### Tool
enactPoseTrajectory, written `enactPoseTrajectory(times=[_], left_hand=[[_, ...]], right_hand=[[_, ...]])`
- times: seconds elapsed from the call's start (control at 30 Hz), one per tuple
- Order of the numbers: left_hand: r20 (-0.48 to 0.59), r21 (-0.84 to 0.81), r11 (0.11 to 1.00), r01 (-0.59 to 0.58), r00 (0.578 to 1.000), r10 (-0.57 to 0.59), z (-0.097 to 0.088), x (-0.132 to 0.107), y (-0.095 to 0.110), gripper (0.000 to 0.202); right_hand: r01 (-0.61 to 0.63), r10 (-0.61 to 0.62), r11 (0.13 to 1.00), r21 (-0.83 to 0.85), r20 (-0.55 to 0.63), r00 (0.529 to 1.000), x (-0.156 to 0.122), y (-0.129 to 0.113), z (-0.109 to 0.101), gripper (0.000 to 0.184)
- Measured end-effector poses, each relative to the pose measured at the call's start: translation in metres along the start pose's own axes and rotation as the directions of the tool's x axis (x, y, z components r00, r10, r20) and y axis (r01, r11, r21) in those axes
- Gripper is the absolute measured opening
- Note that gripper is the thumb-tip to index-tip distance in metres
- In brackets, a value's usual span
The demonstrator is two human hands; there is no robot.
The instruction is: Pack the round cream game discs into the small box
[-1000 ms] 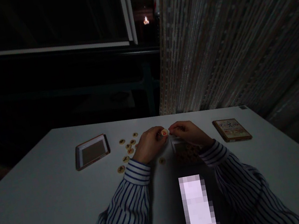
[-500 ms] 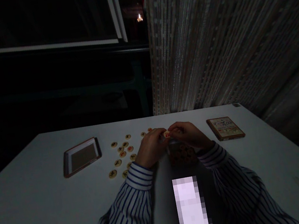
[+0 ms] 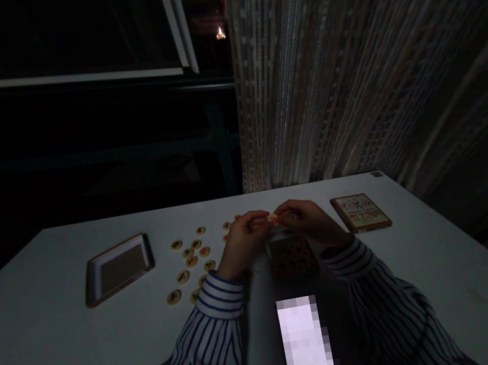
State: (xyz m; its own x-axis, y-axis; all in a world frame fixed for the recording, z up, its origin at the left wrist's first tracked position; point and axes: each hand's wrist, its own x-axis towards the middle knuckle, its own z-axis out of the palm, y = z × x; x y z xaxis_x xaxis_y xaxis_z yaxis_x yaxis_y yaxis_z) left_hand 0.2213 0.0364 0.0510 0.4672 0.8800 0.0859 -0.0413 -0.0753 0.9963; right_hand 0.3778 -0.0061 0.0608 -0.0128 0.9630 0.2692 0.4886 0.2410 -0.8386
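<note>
- Where the table [image 3: 57, 354] lies closest to me, two forearms in blue-and-white striped sleeves [image 3: 197, 348] reach in, a pale pixelated patch [image 3: 304, 348] covering something between them.
- Between the wrists sits a shallow dark box [image 3: 271, 266], with round discs [image 3: 295, 255] lying inside; their markings are too dim for me to read.
- Just beyond the box, the left hand [image 3: 246, 242] pinches a small round game piece [image 3: 272, 219], pale with a red marking, between thumb and fingertips.
- The right hand [image 3: 311, 222] meets it from the other side, its fingertips also gripping that piece.
- To the left of the left hand, pale scattered pieces [image 3: 183, 277] lie flat, some marked in black, some in red; a few touch.
- Farther left rests a shallow rectangular tray [image 3: 122, 270], its inside facing up.
- Well to the right of the right hand lies a flat box with a printed cover [image 3: 361, 212].
- Behind the table hangs a string curtain [image 3: 309, 70]; beside it are a pale window frame [image 3: 177, 24] and a small bright light [image 3: 220, 34] in the darkness.
</note>
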Motion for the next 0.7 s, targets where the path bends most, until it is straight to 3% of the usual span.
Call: enactPoseTrajectory(times=[0.13, 0.43, 0.7], left_hand=[[0.013, -0.016, 1.0, 0.0, 1.0, 0.0, -0.0017, -0.0015, 0.0025, 0.026], [0.081, 0.221, 0.964, -0.149, 0.988, 0.134, -0.0054, -0.0021, 0.0053, 0.023], [0.06, 0.128, 0.99, -0.06, 0.997, 0.052, -0.0014, -0.004, 0.0082, 0.031]], right_hand=[[0.011, -0.011, 1.0, -0.005, 0.029, 1.0, 0.0002, -0.0001, -0.0011, 0.02], [0.051, -0.047, 0.995, -0.089, 0.045, 0.998, 0.005, -0.0013, -0.0052, 0.019], [0.067, -0.071, 0.995, -0.072, -0.064, 0.995, 0.0036, -0.0017, -0.0034, 0.018]])
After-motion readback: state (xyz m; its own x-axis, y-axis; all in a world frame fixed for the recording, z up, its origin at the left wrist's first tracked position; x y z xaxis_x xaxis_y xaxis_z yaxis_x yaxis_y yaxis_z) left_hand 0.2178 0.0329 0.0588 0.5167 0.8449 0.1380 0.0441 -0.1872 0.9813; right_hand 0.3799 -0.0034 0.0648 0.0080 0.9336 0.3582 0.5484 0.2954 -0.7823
